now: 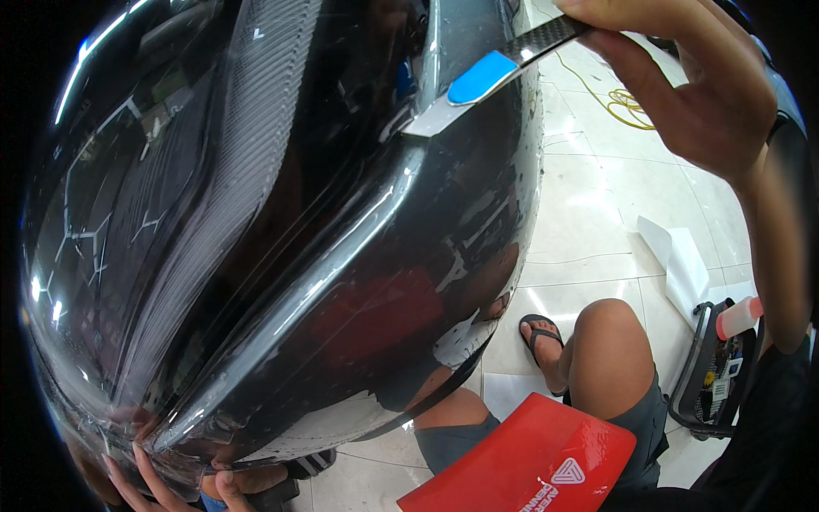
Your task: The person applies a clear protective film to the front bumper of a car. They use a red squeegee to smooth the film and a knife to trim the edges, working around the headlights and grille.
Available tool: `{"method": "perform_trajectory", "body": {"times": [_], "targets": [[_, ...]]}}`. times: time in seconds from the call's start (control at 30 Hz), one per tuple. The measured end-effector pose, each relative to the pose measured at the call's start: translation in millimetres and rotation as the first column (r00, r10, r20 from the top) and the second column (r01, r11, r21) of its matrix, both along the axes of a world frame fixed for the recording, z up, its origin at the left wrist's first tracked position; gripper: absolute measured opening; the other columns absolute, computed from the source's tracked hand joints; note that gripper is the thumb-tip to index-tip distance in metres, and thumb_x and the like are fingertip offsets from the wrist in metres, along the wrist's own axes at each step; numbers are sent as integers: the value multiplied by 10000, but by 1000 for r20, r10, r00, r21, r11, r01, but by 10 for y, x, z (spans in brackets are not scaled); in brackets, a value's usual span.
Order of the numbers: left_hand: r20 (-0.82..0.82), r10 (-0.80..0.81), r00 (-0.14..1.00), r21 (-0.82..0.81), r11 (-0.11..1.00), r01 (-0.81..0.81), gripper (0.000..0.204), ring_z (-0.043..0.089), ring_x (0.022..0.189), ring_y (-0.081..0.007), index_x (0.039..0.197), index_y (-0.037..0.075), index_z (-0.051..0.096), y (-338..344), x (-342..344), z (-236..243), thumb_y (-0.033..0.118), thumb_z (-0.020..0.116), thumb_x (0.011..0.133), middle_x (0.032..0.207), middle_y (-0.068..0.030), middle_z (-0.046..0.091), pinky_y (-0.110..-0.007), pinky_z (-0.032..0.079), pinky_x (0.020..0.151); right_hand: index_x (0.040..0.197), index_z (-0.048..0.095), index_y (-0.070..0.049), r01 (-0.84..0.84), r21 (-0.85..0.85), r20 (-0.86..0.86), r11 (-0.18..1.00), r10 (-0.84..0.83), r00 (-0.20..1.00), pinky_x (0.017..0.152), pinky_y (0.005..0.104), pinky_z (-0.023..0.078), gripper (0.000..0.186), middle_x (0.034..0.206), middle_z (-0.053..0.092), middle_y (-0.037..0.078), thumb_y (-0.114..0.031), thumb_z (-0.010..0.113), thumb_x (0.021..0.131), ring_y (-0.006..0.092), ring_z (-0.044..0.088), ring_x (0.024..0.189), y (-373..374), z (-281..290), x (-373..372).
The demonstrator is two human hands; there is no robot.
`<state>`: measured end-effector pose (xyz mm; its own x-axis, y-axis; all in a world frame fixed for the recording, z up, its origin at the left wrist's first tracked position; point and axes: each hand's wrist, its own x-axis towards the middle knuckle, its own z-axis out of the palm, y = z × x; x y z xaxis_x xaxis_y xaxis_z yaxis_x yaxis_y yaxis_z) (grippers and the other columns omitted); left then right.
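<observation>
My right hand [691, 94] is closed on a flat tool [546, 43] with a patterned black handle, a blue section and a metal end, which lies against the trim beside a glossy car headlight [171, 188]. At lower left my left hand [145, 478] has its fingers spread on the lower body edge, where wrinkled clear film [188, 461] shows; its palm is out of view. The dark, curved body panel [444, 213] runs down between the two hands. A red flexible card [520, 452] with white markings rests over my lap.
A black open case [708, 384] with a pink-and-white bottle [738, 318] stands at right, near white sheets [670, 252] on the tiled floor [589, 205]. A yellow cord [627, 107] lies behind. My sandaled foot [542, 337] is below; a striped shoe [311, 461] shows at lower left.
</observation>
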<state>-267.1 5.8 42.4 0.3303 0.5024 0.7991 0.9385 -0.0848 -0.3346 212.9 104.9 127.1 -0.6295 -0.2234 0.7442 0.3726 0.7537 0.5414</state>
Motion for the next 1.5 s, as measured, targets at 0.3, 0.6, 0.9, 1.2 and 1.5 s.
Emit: {"method": "perform_trajectory", "body": {"times": [0.3,0.6,0.9,1.2,1.5], "targets": [[-81,100,992,3,995,-100,833,263,1497,-423,1511,140,494,-23,-105,-29,718,577,916,1602,-254,305,-610,251,1198,857,707,33,369,41,100,929,-371,923,580,259,564,113,844,726,153,71,777,778,207,710,698,-273,125,-30],[2,-5,1000,9,1000,5,869,295,1477,-434,1467,125,570,-14,-61,-14,761,615,876,1581,-274,356,-607,237,1183,877,711,40,351,97,125,931,-361,924,573,264,557,102,841,721,150,80,749,791,208,701,698,-247,216,21],[-301,272,914,54,962,-269,817,172,1551,-441,1617,174,298,-51,-342,-23,672,446,987,1656,-231,195,-648,252,1225,883,699,29,353,87,124,932,-361,924,554,261,549,112,835,718,135,84,738,794,199,696,691,-321,188,58],[-291,271,917,60,962,-265,825,148,1556,-451,1622,180,287,-4,-380,-123,680,440,984,1657,-227,205,-669,245,1218,884,691,29,417,176,141,892,-442,886,559,273,541,114,840,712,140,69,755,798,204,690,688,-402,246,-104],[47,0,999,-30,1000,2,868,272,1489,-437,1483,161,561,15,-143,-197,773,611,869,1596,-273,333,-612,219,1189,986,671,49,584,130,136,801,-598,790,697,320,547,165,943,702,177,84,729,836,249,700,822,-546,104,20]]}}
